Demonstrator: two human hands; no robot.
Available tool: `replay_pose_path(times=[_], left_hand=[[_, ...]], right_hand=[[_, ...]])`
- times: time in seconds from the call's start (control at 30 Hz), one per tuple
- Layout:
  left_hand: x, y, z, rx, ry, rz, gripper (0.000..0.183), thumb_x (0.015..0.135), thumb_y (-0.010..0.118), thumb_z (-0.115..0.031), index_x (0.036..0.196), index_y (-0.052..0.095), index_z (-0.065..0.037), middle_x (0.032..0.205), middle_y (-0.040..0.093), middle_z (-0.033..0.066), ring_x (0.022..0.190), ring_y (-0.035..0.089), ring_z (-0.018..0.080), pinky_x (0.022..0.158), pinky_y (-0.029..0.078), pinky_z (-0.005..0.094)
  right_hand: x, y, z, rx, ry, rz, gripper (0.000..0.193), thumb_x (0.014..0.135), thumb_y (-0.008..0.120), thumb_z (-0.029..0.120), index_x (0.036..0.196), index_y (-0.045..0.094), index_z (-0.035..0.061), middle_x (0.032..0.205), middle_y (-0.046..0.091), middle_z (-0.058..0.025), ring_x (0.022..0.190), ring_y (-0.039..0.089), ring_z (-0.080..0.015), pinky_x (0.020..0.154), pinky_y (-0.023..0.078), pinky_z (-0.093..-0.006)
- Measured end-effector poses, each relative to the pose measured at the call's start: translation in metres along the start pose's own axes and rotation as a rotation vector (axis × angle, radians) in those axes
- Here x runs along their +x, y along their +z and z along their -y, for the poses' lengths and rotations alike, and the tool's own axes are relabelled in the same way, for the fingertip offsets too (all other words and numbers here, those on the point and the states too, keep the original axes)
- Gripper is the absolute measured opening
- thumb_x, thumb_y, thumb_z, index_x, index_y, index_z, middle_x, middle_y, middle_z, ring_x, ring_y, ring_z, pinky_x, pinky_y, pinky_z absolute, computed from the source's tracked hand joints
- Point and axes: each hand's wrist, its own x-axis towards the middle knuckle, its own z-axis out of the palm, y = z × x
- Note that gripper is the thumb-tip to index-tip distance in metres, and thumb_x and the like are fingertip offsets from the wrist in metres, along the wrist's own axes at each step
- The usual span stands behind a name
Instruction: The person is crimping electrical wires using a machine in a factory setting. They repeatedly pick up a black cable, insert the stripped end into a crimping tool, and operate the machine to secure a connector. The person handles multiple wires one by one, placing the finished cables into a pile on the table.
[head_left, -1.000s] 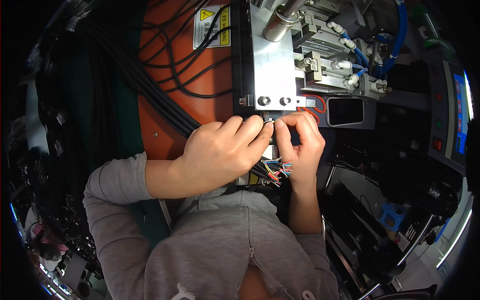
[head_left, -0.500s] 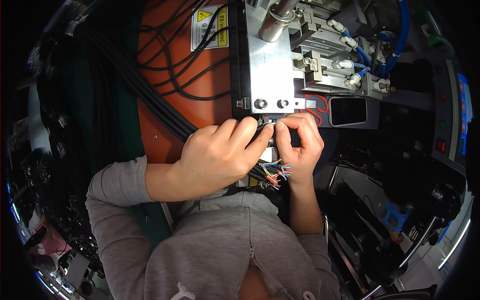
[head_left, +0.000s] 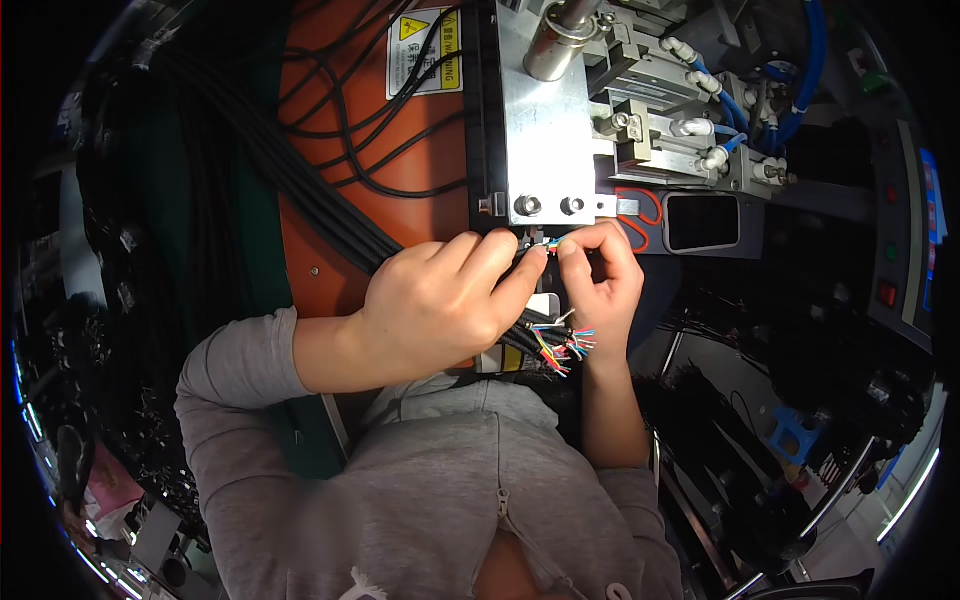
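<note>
Wire tips (head_left: 550, 243) were pinched by L hand (head_left: 440, 305) & R hand (head_left: 600, 280) under plate (head_left: 545, 150); feeding step judged underway; steady alignment needed next.

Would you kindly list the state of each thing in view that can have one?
left hand: closed, fingertips pinching thin wires at the machine's slot.
right hand: closed, pinching the same wires from the other side.
thin wires: held between both hands just under the metal plate.
cable bundle: stripped, coloured ends fanned out below the hands.
metal plate: upright, bolted.
black cables: lying looped on the orange panel.
</note>
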Motion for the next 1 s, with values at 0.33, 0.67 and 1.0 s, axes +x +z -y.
replay_pose_path(times=[0.33, 0.67, 1.0], left_hand=[[0.002, -0.001, 0.004, -0.004, -0.023, -0.042, 0.016, 0.069, 0.063, -0.007, 0.084, 0.065, -0.004, 0.069, 0.050, -0.0004, 0.057, 0.052, 0.0090, 0.046, 0.040, 0.0211], [0.002, -0.010, 0.009, -0.192, -0.017, 0.058, 0.023, 0.069, 0.067, -0.010, 0.091, 0.066, -0.004, 0.078, 0.058, 0.0047, 0.061, 0.058, 0.0119, 0.050, 0.043, 0.0239], [0.004, -0.008, 0.013, -0.387, 0.100, -0.181, 0.030, 0.070, 0.072, -0.014, 0.094, 0.066, 0.003, 0.079, 0.063, 0.0093, 0.059, 0.061, 0.0176, 0.047, 0.046, 0.0257]], right_hand=[[-0.002, 0.009, -0.001, 0.045, 0.149, -0.044, 0.011, 0.084, 0.061, 0.008, 0.078, 0.055, 0.0002, 0.070, 0.054, -0.0001, 0.065, 0.046, -0.0052, 0.060, 0.039, -0.0208], [0.002, -0.022, 0.006, 0.217, -0.357, 0.326, 0.022, 0.065, 0.073, -0.003, 0.086, 0.067, -0.0004, 0.084, 0.066, -0.0115, 0.079, 0.063, -0.0201, 0.070, 0.048, -0.0283], [-0.014, 0.002, 0.034, 0.418, -0.071, -0.082, 0.023, 0.067, 0.076, -0.006, 0.087, 0.064, -0.0027, 0.086, 0.065, -0.0125, 0.078, 0.063, -0.0178, 0.067, 0.050, -0.0264]])
